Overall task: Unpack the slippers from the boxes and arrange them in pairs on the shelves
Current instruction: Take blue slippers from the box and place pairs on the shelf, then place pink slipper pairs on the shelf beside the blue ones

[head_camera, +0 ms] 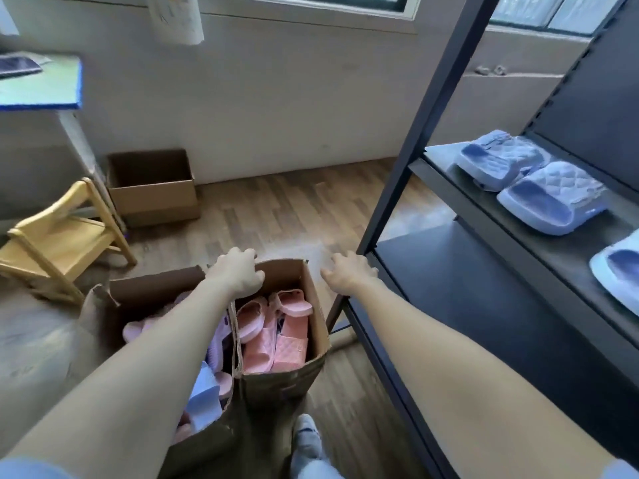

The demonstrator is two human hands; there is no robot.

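- An open cardboard box [287, 378] of slippers stands on the wooden floor [276, 209] at the person's feet, near centre, just left of a black metal shelf unit [484, 305].
- A cardboard divider [237, 344] splits the box. Pink slippers [276, 337] are packed into the right compartment. Lilac slippers [216, 344] and a pale blue slipper [204, 399] lie jumbled in the left one, partly hidden by the left forearm.
- The left hand [238, 274] grips the box's far rim, fingers curled over the edge.
- The right hand [349, 274] hangs just right of the box, beside the shelf unit's upright post. Its fingers are loosely curled and hold nothing; whether it touches the frame cannot be told.
- A pair of quilted blue slippers [553, 198] lies side by side on a shelf at right. Part of a third blue slipper [619, 271] shows nearer on the same shelf, cut off by the right edge.
- At far left, a second cardboard box [152, 198] sits open against the wall, next to a small yellow wooden chair [58, 243] and a table [41, 88] with a blue edge.
- A foot in a grey sock [306, 440] rests on the floor by the first box's near right corner.
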